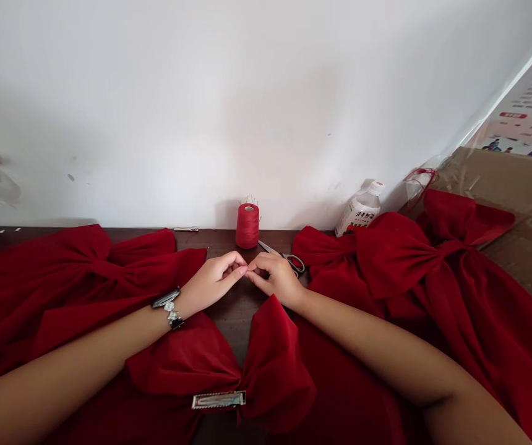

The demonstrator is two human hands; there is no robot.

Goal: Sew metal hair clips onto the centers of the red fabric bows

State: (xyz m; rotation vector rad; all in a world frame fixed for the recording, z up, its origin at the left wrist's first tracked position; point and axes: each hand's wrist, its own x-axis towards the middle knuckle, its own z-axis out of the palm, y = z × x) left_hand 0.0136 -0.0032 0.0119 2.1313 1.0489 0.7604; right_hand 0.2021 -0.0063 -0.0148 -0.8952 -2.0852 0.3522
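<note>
My left hand (221, 276) and my right hand (276, 276) meet over the dark table, thumbs and forefingers pinched tip to tip. Whatever lies between the fingertips is too small to make out. Just beyond them stands a spool of red thread (247, 227) with several needles stuck in its top. A pair of scissors (289, 258) lies partly behind my right hand. Below my hands rests a red fabric bow (278, 364), with a metal hair clip (218, 400) at its middle.
More red bows lie to the left (103, 266) and to the right (446, 253). A labelled plastic bottle (361, 210) leans near the white wall (164, 111). Another small clip (186, 229) sits at the table's back edge. A brown cardboard surface (526, 204) is at the far right.
</note>
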